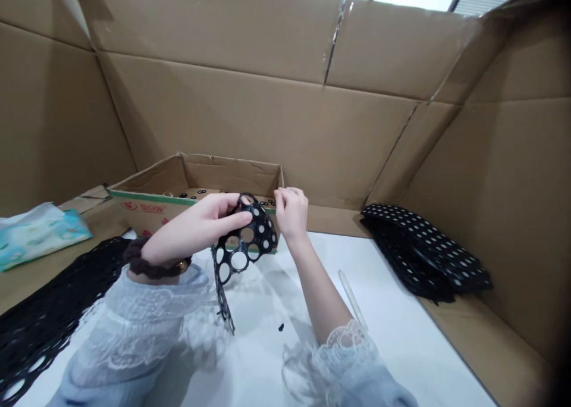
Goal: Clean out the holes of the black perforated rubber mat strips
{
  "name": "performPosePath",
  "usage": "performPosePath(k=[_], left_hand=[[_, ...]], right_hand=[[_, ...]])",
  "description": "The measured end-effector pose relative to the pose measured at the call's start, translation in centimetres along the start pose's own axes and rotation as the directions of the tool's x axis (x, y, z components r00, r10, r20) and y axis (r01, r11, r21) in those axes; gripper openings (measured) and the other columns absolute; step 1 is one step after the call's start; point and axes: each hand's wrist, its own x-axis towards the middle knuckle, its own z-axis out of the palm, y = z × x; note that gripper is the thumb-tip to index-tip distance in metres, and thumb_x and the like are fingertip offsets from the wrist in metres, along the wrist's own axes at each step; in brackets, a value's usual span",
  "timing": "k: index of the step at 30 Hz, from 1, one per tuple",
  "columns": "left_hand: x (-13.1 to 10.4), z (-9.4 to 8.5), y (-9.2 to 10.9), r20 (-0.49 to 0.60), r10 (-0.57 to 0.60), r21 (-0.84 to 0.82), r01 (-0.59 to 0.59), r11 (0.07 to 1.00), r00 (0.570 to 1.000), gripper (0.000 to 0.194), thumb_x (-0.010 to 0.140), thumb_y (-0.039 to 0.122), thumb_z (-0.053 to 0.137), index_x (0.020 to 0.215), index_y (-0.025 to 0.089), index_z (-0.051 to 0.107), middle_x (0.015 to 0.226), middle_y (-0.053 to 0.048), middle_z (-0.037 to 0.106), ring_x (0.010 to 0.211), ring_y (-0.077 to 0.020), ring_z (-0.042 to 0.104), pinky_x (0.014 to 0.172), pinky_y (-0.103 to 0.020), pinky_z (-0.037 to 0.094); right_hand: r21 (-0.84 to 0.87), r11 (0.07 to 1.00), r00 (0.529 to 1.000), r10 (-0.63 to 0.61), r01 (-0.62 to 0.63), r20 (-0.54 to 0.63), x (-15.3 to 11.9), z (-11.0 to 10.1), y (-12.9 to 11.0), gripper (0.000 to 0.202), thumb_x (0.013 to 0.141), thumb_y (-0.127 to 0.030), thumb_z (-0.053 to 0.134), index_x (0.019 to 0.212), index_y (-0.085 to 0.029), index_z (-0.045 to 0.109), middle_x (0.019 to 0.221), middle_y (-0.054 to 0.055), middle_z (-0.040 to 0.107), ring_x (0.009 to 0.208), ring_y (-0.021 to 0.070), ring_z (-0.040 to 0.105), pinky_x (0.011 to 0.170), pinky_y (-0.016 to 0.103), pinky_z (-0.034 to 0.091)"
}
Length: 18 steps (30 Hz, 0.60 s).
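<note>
My left hand (218, 216) grips the top of a black sheet full of round holes (247, 237), thumb in front of it. The sheet curves over to the right, and one edge hangs down toward the white tabletop (267, 371). Close to the sheet's right side is my right hand (292, 212), raised, its fingers curled and pressed together near the box corner. Whatever those fingertips hold, if anything, is too small to make out. A small black scrap (281, 327) lies on the white surface below.
An open cardboard box (147, 213) with small black rings inside stands behind my hands. Black perforated material lies at the left (57, 300) and in a stack at the right (428, 252). A tissue pack (44, 234) and a clear stick (352, 300) are also there. Cardboard walls surround the table.
</note>
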Motion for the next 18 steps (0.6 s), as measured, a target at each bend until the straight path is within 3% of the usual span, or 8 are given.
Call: performPosePath(k=[4,6,8,11,14,18], left_hand=[[0.2,0.2,-0.3,-0.056,-0.039,-0.083,0.034,0.996,0.998,0.026,0.080,0.037,0.047,0.092,0.016,0.057,0.086,-0.003,0.060,0.076,-0.0162,0.055,0.064,-0.025,0.045],[0.2,0.4,-0.4,-0.082,-0.036,-0.100,0.028,0.995,0.996,0.026,0.080,0.037,0.047,0.094,0.017,0.056,0.087,-0.003,0.060,0.077,-0.0158,0.055,0.065,-0.025,0.045],[0.3,0.5,-0.4,-0.104,-0.017,-0.106,0.006,0.994,0.994,0.023,0.080,0.035,0.049,0.092,0.017,0.057,0.083,-0.002,0.059,0.076,-0.0145,0.054,0.065,-0.023,0.045],[0.3,0.6,-0.3,-0.085,-0.018,-0.156,0.004,0.988,0.996,0.020,0.078,0.033,0.052,0.088,0.018,0.057,0.081,0.000,0.058,0.072,-0.0130,0.053,0.062,-0.021,0.044],[0.2,0.7,-0.1,-0.038,-0.008,-0.201,0.000,0.980,0.999,0.020,0.077,0.033,0.053,0.090,0.018,0.058,0.084,-0.001,0.059,0.074,-0.0137,0.054,0.065,-0.022,0.045],[-0.3,0.6,0.4,-0.032,0.017,-0.173,-0.023,0.985,0.999,0.023,0.080,0.030,0.050,0.098,0.018,0.057,0.089,-0.003,0.060,0.078,-0.0142,0.055,0.066,-0.021,0.045]], right_hand=[[0.315,0.949,0.997,-0.016,-0.008,0.072,-0.1,-3.8,-3.7,0.033,0.088,-0.035,0.033,0.090,-0.019,0.062,0.087,0.005,0.065,0.085,0.0150,0.056,0.078,0.031,0.042],[0.392,0.920,0.972,-0.102,0.010,0.214,-0.4,-5.4,-5.8,0.025,0.082,-0.037,0.045,0.092,-0.021,0.063,0.085,0.003,0.065,0.081,0.0139,0.057,0.073,0.028,0.044],[0.412,0.911,0.946,-0.156,0.027,0.283,-0.7,-6.2,-7.1,0.025,0.073,-0.037,0.058,0.093,-0.022,0.063,0.088,0.003,0.064,0.081,0.0142,0.057,0.072,0.028,0.045],[0.483,0.872,0.926,-0.112,-0.083,0.361,-0.7,-6.4,-7.4,0.026,0.069,-0.035,0.063,0.089,-0.019,0.065,0.087,0.004,0.065,0.080,0.0145,0.059,0.070,0.027,0.047],[0.513,0.838,0.924,-0.026,-0.188,0.381,-0.5,-6.3,-6.8,0.020,0.073,-0.033,0.058,0.081,-0.016,0.066,0.080,0.004,0.067,0.072,0.0139,0.060,0.066,0.027,0.048],[0.450,0.890,0.950,-0.073,-0.076,0.305,-0.7,-6.5,-6.7,0.021,0.081,-0.027,0.047,0.081,-0.017,0.066,0.078,0.003,0.066,0.070,0.0131,0.060,0.065,0.026,0.048]])
